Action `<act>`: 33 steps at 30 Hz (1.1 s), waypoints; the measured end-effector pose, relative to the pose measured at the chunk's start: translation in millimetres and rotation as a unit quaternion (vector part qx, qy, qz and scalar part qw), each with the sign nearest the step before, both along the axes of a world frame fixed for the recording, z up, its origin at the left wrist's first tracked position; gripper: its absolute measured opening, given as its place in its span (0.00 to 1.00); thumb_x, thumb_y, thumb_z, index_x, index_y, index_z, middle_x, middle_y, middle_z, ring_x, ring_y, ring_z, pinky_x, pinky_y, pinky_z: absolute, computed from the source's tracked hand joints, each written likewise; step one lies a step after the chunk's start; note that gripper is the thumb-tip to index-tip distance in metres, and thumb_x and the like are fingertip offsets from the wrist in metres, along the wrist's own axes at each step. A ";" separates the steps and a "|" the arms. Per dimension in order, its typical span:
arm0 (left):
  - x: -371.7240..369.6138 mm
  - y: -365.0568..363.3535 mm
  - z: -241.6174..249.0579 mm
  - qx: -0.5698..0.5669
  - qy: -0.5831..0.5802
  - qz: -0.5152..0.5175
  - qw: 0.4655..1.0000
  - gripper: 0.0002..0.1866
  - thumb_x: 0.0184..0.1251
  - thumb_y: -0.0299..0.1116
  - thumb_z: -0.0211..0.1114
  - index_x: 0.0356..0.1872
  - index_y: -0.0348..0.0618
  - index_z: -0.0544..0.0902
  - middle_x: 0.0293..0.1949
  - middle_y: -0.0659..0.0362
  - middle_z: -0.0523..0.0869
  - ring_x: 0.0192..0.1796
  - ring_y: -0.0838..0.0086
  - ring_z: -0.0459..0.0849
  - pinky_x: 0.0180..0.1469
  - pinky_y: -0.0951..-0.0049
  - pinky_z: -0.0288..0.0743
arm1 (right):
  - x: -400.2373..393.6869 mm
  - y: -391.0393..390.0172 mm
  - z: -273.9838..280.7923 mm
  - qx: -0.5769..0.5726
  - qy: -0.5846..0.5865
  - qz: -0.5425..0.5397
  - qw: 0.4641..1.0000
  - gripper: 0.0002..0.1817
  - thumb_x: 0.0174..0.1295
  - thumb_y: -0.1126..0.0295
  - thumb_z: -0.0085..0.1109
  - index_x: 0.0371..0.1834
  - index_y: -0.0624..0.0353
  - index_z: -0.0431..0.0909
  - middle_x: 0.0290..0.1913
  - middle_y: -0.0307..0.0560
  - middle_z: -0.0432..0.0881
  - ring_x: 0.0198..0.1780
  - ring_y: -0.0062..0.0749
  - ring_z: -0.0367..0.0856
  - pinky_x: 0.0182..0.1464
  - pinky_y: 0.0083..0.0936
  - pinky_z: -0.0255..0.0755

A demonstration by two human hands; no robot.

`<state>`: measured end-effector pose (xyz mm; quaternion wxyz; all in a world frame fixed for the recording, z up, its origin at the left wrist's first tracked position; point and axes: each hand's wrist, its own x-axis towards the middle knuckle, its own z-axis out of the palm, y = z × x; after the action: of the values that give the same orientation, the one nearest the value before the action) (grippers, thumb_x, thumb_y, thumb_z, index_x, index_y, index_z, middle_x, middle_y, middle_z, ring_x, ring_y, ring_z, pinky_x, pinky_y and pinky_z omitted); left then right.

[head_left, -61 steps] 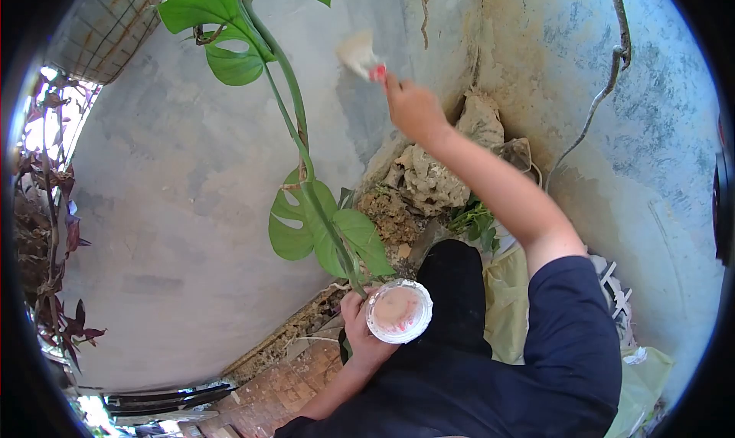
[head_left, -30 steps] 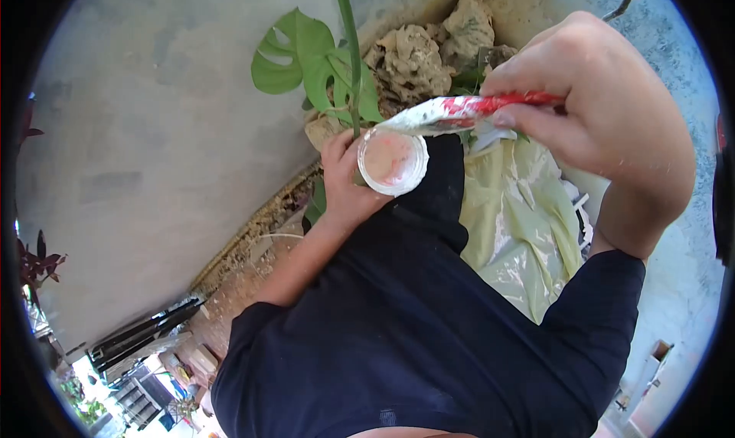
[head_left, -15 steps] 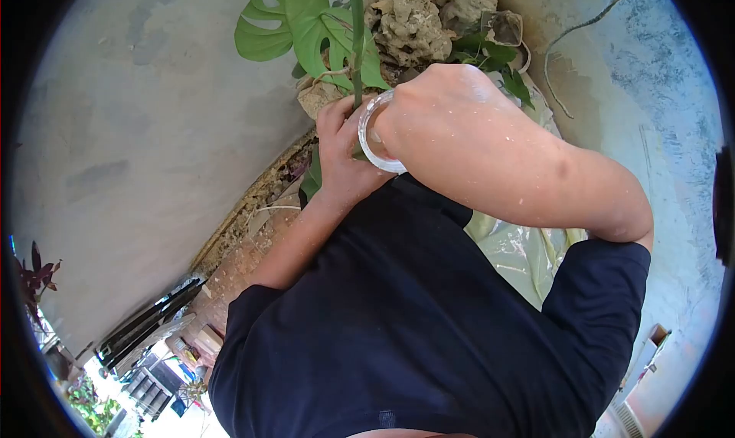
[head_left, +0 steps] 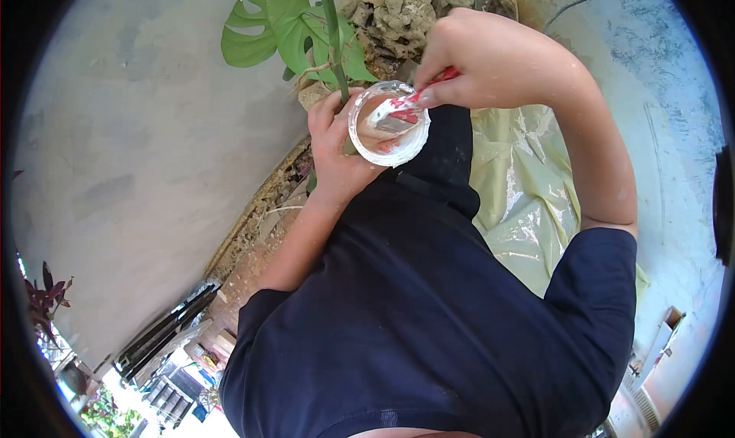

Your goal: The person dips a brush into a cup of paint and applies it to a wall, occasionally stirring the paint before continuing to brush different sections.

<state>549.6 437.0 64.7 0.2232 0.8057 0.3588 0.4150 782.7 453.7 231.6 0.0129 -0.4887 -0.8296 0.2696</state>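
My left hand [head_left: 334, 147] is wrapped around the side of a round plastic tub [head_left: 417, 148], whose rim is smeared with white paint. Above the tub, my right hand [head_left: 452, 74] grips the red handle of a paintbrush [head_left: 400, 118]. White paint coats the brush's lower part, and its head reaches down inside the tub. Pale paint shows on the tub's inner wall. Just past my left fingers rises the green stem of a leafy plant [head_left: 334, 36].
Large split leaves [head_left: 264, 28] hang at the upper left beside a grey wall [head_left: 138, 132]. Rough rocks [head_left: 394, 18] lie at the back. A paint-spotted greenish sheet [head_left: 524, 185] is spread on the right, along a blue-white wall [head_left: 666, 132]. A thin cable [head_left: 574, 4] hangs there.
My right hand has lifted and shifted right, bringing the red-handled brush and the tub's opening into sight. The tub now faces me more fully, still in my left hand.
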 end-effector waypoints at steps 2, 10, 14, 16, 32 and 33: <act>0.8 0.9 -2.4 0.000 -0.011 0.012 1.000 0.38 0.39 0.41 0.87 0.57 0.44 0.86 0.58 0.53 0.81 0.63 0.56 0.76 0.66 0.58 0.70 | 18.4 -6.0 2.0 -0.022 0.074 -0.040 0.996 0.09 0.58 0.69 0.69 0.38 0.64 0.89 0.28 0.56 0.86 0.29 0.45 0.84 0.37 0.34 0.77; 4.5 -4.0 -5.7 0.003 -0.041 0.052 0.998 0.41 0.34 0.41 0.88 0.58 0.45 0.85 0.56 0.52 0.80 0.62 0.54 0.76 0.65 0.56 0.69 | 67.6 -40.8 -3.6 -0.127 0.228 -0.177 0.949 0.12 0.63 0.71 0.68 0.44 0.69 0.89 0.30 0.45 0.88 0.29 0.22 0.83 0.34 0.21 0.76; 6.1 -4.6 -3.8 -0.007 -0.035 0.066 0.997 0.41 0.33 0.40 0.88 0.57 0.44 0.85 0.56 0.51 0.80 0.61 0.53 0.76 0.65 0.56 0.69 | 82.3 -53.3 -20.0 -0.146 0.310 -0.245 0.907 0.14 0.64 0.68 0.69 0.45 0.70 0.89 0.28 0.41 0.86 0.26 0.17 0.77 0.29 0.18 0.68; 7.7 -3.8 -5.6 0.003 -0.038 0.081 0.996 0.40 0.34 0.40 0.88 0.56 0.43 0.85 0.56 0.50 0.80 0.61 0.52 0.76 0.65 0.55 0.69 | 87.5 -58.4 -16.9 -0.178 0.330 -0.293 0.879 0.14 0.66 0.67 0.67 0.46 0.69 0.89 0.25 0.37 0.82 0.22 0.12 0.69 0.23 0.16 0.58; -3.7 -4.2 -17.6 -0.011 -0.039 0.089 0.995 0.38 0.38 0.43 0.87 0.56 0.40 0.84 0.57 0.45 0.77 0.62 0.45 0.73 0.67 0.50 0.67 | 120.7 -55.3 -58.4 -0.144 0.629 -0.303 0.701 0.15 0.73 0.66 0.61 0.50 0.70 0.86 0.27 0.40 0.81 0.16 0.07 0.59 0.18 0.12 0.50; -6.1 -3.3 -17.1 -0.009 -0.040 0.088 0.995 0.38 0.38 0.41 0.87 0.56 0.40 0.84 0.57 0.46 0.78 0.62 0.46 0.74 0.67 0.52 0.68 | 118.0 -45.6 -55.1 -0.135 0.653 -0.317 0.674 0.16 0.74 0.65 0.60 0.51 0.70 0.85 0.27 0.39 0.80 0.16 0.08 0.59 0.19 0.12 0.50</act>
<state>543.4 433.7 47.7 0.2072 0.7516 0.4232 0.4615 900.7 408.1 176.5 0.5699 -0.4181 -0.3595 0.6092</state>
